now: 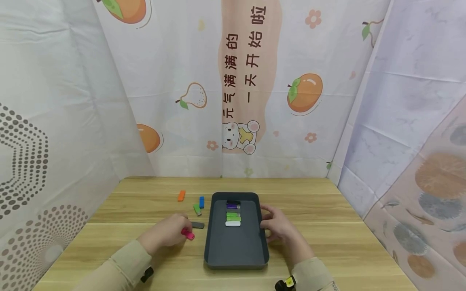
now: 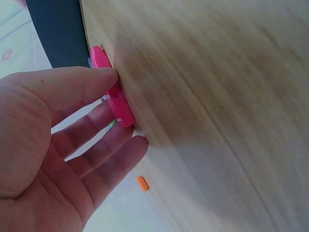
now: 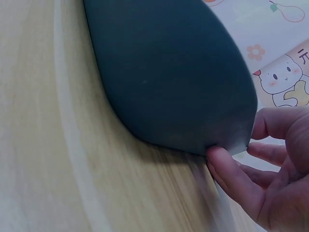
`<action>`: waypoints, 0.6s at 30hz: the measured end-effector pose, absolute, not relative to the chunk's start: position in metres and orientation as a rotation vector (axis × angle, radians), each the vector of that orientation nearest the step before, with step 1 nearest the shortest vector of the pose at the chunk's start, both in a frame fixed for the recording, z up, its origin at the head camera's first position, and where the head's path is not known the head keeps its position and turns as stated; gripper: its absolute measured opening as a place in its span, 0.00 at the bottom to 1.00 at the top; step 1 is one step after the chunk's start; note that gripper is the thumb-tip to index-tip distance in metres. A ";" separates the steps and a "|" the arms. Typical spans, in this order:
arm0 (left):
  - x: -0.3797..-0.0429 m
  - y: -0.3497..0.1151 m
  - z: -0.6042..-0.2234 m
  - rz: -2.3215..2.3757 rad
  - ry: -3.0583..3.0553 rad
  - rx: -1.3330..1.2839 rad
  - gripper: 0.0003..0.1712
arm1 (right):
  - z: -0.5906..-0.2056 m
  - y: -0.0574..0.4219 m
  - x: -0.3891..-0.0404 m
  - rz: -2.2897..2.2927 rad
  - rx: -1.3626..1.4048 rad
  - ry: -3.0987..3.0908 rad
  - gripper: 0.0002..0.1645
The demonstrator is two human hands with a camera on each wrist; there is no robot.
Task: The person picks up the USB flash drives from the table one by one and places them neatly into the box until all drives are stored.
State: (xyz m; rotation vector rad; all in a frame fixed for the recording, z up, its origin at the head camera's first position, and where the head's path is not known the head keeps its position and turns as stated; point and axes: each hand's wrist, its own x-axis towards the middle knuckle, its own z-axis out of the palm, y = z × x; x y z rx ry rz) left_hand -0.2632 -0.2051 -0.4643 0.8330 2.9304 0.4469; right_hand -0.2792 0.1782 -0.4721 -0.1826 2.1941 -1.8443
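Observation:
My left hand (image 1: pixel 171 231) pinches a pink USB flash drive (image 2: pixel 120 104) between thumb and fingers, low over the wooden table. Just beyond those fingers lies a grey flash drive (image 1: pixel 198 225), partly covered by the hand in the head view. My right hand (image 1: pixel 279 224) holds the right side of a dark grey tray (image 1: pixel 236 252), its thumb (image 3: pixel 224 166) on the outer wall and other fingers at the rim. Inside the tray, several flash drives lie crosswise in a column, among them a purple one (image 1: pixel 232 206), green ones and a white one (image 1: pixel 233 223) nearest me.
Left of the tray, an orange flash drive (image 1: pixel 181 195), a blue one (image 1: pixel 202 202) and a green one (image 1: pixel 197 209) lie loose on the table (image 1: pixel 306 194). A printed curtain (image 1: pixel 189 133) hangs at the table's back edge, with more cloth on both sides.

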 end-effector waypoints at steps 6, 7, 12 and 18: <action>-0.264 -0.207 -0.464 0.455 2.926 0.871 0.11 | -0.472 0.178 -0.279 -1.845 -0.172 2.191 0.50; -0.264 -0.207 -0.464 0.465 2.924 0.877 0.11 | -0.472 0.178 -0.279 -1.846 -0.174 2.188 0.50; -0.263 -0.208 -0.461 0.519 2.923 0.939 0.11 | -0.472 0.179 -0.279 -1.852 -0.185 2.172 0.50; -0.263 -0.210 -0.456 0.629 2.912 0.929 0.07 | -0.472 0.178 -0.279 -1.852 -0.189 2.172 0.50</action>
